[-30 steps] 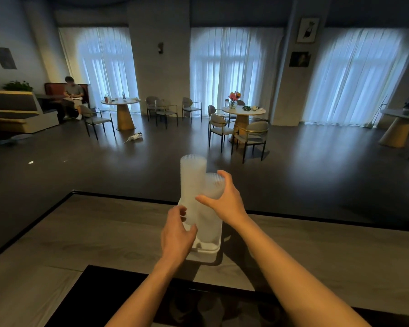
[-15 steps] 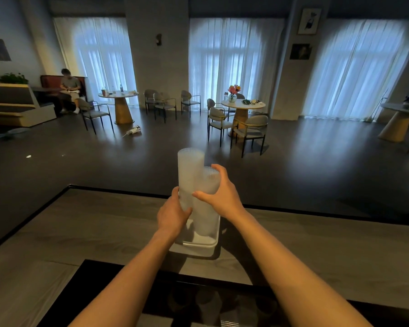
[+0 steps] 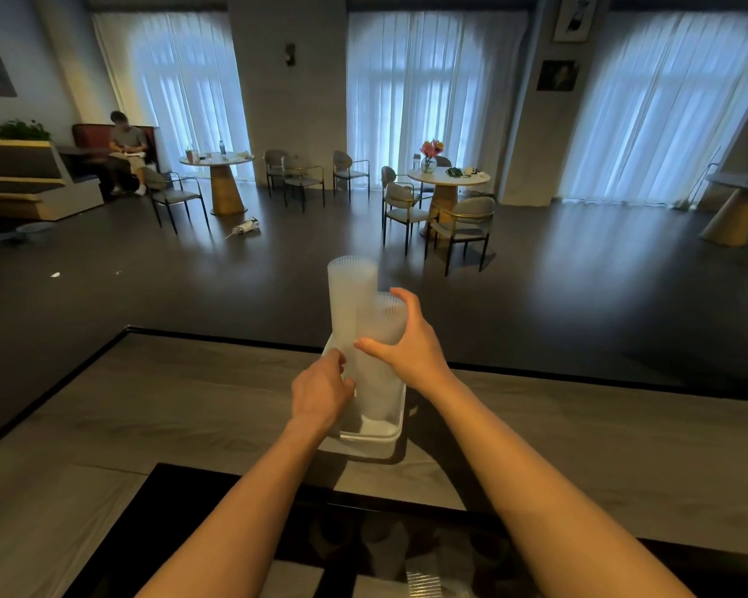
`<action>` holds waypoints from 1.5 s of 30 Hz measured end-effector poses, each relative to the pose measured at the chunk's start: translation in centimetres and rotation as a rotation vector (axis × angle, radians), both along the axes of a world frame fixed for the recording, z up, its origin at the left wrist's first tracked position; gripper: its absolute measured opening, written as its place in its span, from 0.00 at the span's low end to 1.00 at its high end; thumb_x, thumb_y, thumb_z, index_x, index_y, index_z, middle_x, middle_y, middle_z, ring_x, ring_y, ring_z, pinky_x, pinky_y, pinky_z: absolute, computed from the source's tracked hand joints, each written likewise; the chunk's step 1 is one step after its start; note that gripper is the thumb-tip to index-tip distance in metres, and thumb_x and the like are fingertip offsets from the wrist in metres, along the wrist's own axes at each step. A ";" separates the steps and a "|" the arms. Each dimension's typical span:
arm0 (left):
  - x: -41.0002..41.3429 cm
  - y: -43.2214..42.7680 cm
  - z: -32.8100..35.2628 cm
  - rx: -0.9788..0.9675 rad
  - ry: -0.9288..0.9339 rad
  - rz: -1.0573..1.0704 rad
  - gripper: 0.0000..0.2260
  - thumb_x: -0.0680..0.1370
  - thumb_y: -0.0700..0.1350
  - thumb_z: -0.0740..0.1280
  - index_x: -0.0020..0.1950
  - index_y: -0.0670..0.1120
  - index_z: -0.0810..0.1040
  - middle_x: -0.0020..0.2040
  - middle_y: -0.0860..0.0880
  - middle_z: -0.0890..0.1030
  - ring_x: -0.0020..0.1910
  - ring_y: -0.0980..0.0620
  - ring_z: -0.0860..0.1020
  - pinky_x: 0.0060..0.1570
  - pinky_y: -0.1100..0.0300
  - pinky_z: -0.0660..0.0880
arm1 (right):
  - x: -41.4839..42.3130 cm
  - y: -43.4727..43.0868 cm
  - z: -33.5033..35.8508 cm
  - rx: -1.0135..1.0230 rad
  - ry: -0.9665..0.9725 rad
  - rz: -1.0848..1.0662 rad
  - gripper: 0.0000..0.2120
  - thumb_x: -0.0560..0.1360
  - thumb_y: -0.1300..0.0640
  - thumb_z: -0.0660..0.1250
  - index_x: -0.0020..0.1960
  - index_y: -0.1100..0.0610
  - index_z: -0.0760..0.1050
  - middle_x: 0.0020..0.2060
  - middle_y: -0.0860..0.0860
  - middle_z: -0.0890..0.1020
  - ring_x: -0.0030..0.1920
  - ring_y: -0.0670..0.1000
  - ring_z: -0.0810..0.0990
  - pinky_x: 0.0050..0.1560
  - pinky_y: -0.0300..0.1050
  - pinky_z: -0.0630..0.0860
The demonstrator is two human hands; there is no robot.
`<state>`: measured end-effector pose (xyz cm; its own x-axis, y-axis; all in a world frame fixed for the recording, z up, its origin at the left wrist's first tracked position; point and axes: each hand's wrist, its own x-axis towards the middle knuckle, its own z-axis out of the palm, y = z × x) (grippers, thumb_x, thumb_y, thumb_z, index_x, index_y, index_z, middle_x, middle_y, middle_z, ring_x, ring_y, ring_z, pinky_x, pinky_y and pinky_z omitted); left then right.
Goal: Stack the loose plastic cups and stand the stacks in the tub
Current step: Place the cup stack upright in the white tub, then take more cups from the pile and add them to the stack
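Two stacks of translucent ribbed plastic cups stand upright in a white tub point(image 3: 370, 442) on the grey counter. The taller stack point(image 3: 350, 299) is on the left, the shorter stack point(image 3: 383, 360) on the right. My right hand point(image 3: 407, 343) grips the shorter stack near its top, thumb in front and fingers over the rim. My left hand point(image 3: 320, 392) is at the lower part of the taller stack with curled fingers against it; its hold is hidden behind the hand.
The grey wooden counter point(image 3: 147, 407) ends in a dark edge just beyond the tub. A black glossy panel point(image 3: 217, 524) lies near me, with a ribbed plastic piece point(image 3: 424, 586) at the bottom. Beyond are chairs, round tables and a seated person point(image 3: 126, 148).
My left hand rose to the taller stack, then slid a little lower along it. My right hand kept its grip on the shorter stack. The camera tilted slightly.
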<state>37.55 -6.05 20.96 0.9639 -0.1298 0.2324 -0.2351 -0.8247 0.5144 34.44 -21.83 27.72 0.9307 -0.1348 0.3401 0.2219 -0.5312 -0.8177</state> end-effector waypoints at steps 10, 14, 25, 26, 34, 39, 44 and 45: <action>-0.1 -0.1 -0.3 -0.050 -0.004 -0.006 0.13 0.80 0.52 0.69 0.62 0.50 0.75 0.56 0.50 0.81 0.49 0.53 0.81 0.52 0.55 0.81 | 0.1 0.1 -0.2 0.005 0.009 -0.036 0.48 0.65 0.43 0.80 0.74 0.41 0.53 0.68 0.51 0.70 0.66 0.52 0.72 0.62 0.59 0.77; -0.5 0.0 0.3 -0.139 -0.011 -0.047 0.09 0.80 0.54 0.68 0.56 0.52 0.76 0.52 0.54 0.81 0.45 0.57 0.79 0.47 0.57 0.79 | -0.2 0.1 0.0 0.007 0.038 -0.015 0.53 0.63 0.40 0.80 0.76 0.39 0.49 0.71 0.52 0.68 0.68 0.55 0.71 0.64 0.61 0.75; -5.5 0.4 1.8 -0.527 0.046 -0.135 0.22 0.77 0.55 0.71 0.69 0.53 0.70 0.57 0.56 0.78 0.53 0.58 0.79 0.45 0.63 0.75 | -4.0 0.4 0.1 -0.083 -0.225 -0.191 0.38 0.71 0.37 0.72 0.75 0.47 0.60 0.73 0.47 0.66 0.72 0.48 0.64 0.69 0.59 0.69; -6.3 0.4 2.1 -0.561 0.054 -0.151 0.23 0.77 0.55 0.71 0.69 0.53 0.69 0.58 0.56 0.77 0.54 0.58 0.79 0.44 0.65 0.74 | -4.7 0.4 0.2 -0.093 -0.262 -0.195 0.35 0.72 0.38 0.71 0.74 0.48 0.63 0.72 0.48 0.67 0.72 0.47 0.65 0.69 0.58 0.70; -12.9 1.0 1.6 -0.759 0.037 -0.235 0.20 0.80 0.55 0.69 0.69 0.54 0.69 0.60 0.54 0.78 0.55 0.60 0.80 0.52 0.63 0.78 | -11.9 0.3 -1.4 -0.056 -0.281 -0.118 0.19 0.78 0.49 0.68 0.66 0.52 0.72 0.60 0.47 0.78 0.59 0.42 0.76 0.58 0.39 0.76; -17.6 0.2 -0.4 -0.816 0.072 -0.292 0.18 0.81 0.50 0.69 0.69 0.50 0.71 0.58 0.51 0.79 0.53 0.59 0.81 0.45 0.66 0.79 | -16.1 -0.7 -4.4 0.059 -0.180 -0.140 0.14 0.78 0.52 0.69 0.62 0.54 0.75 0.52 0.46 0.81 0.52 0.41 0.79 0.53 0.41 0.79; -21.4 -0.8 -4.1 -0.776 0.161 -0.304 0.15 0.80 0.47 0.70 0.66 0.50 0.73 0.54 0.52 0.81 0.51 0.55 0.81 0.52 0.61 0.78 | -21.2 -1.9 -7.6 0.161 -0.055 -0.189 0.13 0.79 0.54 0.68 0.63 0.53 0.75 0.50 0.46 0.80 0.49 0.42 0.80 0.49 0.35 0.77; -22.1 -1.2 -5.1 -0.772 0.190 -0.307 0.15 0.80 0.47 0.70 0.65 0.49 0.74 0.53 0.51 0.81 0.50 0.55 0.81 0.51 0.63 0.78 | -22.3 -2.2 -8.6 0.183 -0.033 -0.214 0.13 0.79 0.54 0.68 0.63 0.53 0.75 0.49 0.46 0.80 0.48 0.42 0.80 0.48 0.36 0.78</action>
<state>15.41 -7.22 15.84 0.9435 -0.2631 0.2014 -0.2440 -0.1401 0.9596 12.13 -24.00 19.13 0.8633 -0.3890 0.3215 0.1486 -0.4129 -0.8986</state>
